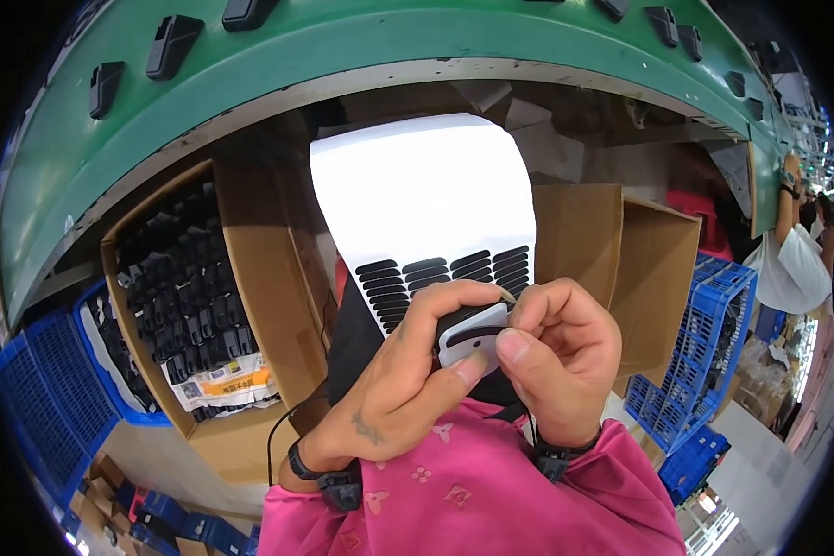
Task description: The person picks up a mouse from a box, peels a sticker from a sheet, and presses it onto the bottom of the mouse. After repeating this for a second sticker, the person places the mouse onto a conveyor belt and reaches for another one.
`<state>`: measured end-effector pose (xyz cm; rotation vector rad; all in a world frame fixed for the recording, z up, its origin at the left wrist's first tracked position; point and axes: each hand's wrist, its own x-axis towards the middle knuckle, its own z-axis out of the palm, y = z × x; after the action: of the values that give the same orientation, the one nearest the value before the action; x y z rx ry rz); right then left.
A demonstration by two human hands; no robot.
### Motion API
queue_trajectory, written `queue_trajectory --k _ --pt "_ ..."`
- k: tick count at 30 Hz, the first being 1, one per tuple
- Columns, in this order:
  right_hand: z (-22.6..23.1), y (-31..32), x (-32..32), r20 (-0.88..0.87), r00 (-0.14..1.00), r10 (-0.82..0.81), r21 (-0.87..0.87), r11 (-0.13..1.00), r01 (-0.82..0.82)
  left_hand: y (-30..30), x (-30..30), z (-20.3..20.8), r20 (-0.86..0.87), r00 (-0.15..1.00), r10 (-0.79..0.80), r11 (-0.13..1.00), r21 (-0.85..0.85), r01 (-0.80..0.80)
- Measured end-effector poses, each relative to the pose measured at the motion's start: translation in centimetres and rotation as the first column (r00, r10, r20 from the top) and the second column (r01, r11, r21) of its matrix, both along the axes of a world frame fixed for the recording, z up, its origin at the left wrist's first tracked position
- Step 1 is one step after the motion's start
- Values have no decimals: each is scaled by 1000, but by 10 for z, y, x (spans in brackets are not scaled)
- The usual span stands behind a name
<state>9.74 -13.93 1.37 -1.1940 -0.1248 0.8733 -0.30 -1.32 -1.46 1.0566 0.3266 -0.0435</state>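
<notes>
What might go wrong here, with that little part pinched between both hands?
The small black-and-white part sits only between fingertips of the left hand and right hand, over the lap; a loose grip could drop it. The white sheet of black stickers lies loose just behind it and might slide off.

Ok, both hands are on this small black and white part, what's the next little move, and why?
Probably press the right hand's thumb down along the oval sticker on the small part. The left hand already cradles the part, and the sticker sheet hangs just behind it.
</notes>
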Motion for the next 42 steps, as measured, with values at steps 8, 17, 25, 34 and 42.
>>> queue_trajectory --k 8,17,25,34,42 --pt "-2 3 0 21 1000 4 -9 1000 -3 1 -4 1 -69 998 -15 1000 -8 15" --pt "-22 -6 11 -30 997 -72 -105 992 68 2 -3 -2 -62 998 -23 995 -96 17" --pt "-30 -25 7 345 833 433 -367 879 -305 -5 -2 -14 85 986 141 975 -184 -124" --pt "-17 -22 16 413 705 577 -349 815 -463 17 -31 -13 -87 975 -207 966 141 217" --pt "-55 16 -8 851 433 296 -421 878 228 6 -37 -26 -25 980 195 973 -120 -197"
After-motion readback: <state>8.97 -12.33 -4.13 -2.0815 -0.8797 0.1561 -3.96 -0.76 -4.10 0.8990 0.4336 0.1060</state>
